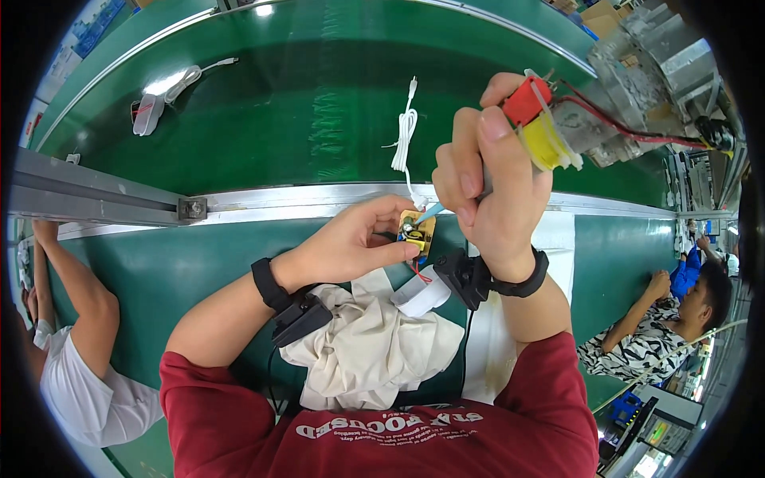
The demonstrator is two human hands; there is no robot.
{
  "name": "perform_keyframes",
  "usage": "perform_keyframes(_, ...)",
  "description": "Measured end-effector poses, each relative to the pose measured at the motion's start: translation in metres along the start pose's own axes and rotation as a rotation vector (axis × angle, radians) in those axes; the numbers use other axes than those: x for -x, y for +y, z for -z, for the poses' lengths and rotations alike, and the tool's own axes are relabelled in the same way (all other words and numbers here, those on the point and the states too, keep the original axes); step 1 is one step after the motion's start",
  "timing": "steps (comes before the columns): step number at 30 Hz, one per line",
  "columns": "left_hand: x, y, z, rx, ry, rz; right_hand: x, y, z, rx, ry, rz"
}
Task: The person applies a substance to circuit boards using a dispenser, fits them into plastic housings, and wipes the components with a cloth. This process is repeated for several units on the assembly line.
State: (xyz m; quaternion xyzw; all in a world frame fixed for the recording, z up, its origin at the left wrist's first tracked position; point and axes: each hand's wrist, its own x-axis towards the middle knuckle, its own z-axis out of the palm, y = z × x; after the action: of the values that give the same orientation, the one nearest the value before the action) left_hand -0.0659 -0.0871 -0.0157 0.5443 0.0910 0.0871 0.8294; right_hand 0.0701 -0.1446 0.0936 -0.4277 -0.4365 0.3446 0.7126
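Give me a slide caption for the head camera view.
Left hand steadies a small yellow circuit board while right hand presses a handheld tool's tip onto it.

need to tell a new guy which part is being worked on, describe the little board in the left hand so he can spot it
Start at the metal rail crossing the green belt; just below its middle, the left hand pinches a small circuit board by its edge. It is the only tan square there, carrying a yellow part, with the right hand pressing a tool tip onto it.

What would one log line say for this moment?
left hand: holds circuit board | right hand: grips tool, tip on board | cloth below
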Motion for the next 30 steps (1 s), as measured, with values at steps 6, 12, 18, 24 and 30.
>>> perform_keyframes(6, 0.006, 0.001, 0.005, 0.004, -0.002, -0.027, 0.002, 0.005, -0.010, -0.012, 0.016, -0.006)
perform_keyframes(12, 0.011, 0.002, 0.010, -0.011, -0.007, -0.043, 0.004, 0.005, -0.021, -0.029, 0.030, -0.025)
perform_keyframes(18, 0.019, 0.002, 0.012, 0.001, -0.014, -0.044, 0.005, 0.003, -0.027, 0.010, -0.004, 0.001)
perform_keyframes(24, 0.027, 0.005, 0.015, -0.004, -0.042, -0.045, 0.007, 0.002, -0.038, 0.002, 0.012, 0.014)
perform_keyframes(30, 0.032, 0.009, 0.013, -0.012, -0.048, -0.054, 0.008, -0.001, -0.042, 0.040, -0.005, 0.043)
